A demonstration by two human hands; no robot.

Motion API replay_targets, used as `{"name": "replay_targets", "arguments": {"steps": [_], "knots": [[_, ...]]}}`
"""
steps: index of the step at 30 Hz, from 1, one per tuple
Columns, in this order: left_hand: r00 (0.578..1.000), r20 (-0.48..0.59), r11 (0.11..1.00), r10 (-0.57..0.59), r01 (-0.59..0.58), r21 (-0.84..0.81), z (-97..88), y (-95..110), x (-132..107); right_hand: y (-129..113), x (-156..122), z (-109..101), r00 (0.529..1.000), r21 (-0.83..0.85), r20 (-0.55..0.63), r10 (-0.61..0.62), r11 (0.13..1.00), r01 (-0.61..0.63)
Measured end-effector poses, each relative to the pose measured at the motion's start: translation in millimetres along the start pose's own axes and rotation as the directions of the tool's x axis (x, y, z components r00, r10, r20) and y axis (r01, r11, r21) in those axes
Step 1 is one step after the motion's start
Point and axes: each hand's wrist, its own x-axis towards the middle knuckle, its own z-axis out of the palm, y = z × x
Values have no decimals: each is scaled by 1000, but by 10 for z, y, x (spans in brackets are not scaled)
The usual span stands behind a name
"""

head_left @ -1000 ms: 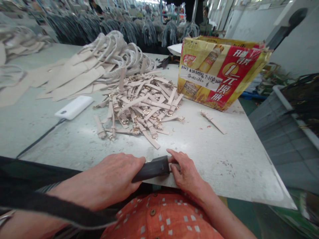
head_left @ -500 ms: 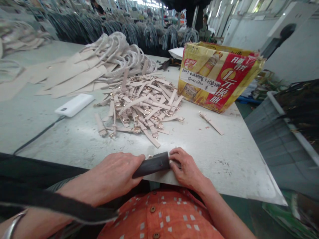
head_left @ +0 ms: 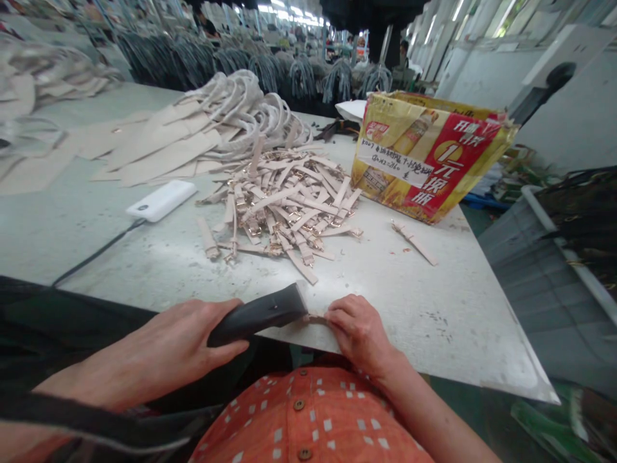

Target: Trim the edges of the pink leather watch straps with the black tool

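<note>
The black tool (head_left: 260, 314) has shifted left, baring a small strap (head_left: 317, 319) at the near edge of the bench (head_left: 395, 299) — left hand (head_left: 195, 334) wrapped round the tool, right hand (head_left: 359, 331) pinching the strap.

view: head-worn | facing: forward, down | range: close above table (head_left: 463, 292)

factory workshop: heaped buckled straps (head_left: 284, 207), hanging grey bundles (head_left: 302, 77)

We are seeing soft glare on the tabletop (head_left: 376, 273). Ceiling lights (head_left: 295, 12) are glowing behind; the far-left pile (head_left: 53, 71) is looking blurred.
</note>
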Motion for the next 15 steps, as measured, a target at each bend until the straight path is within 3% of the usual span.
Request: {"name": "replay_targets", "arguments": {"steps": [4,9,15], "knots": [[1000,24,1000,1,-1,18,114,-19,-83,-8,-34,-42,999,103,12,-48,994,46],[1000,22,994,-1,-2,109,199,-26,-94,-12,-16,-38,999,232,18,41,972,-44],[983,176,984,50,-79,161,108,270,34,29,26,-72,979,314,105,172,929,-197]]}}
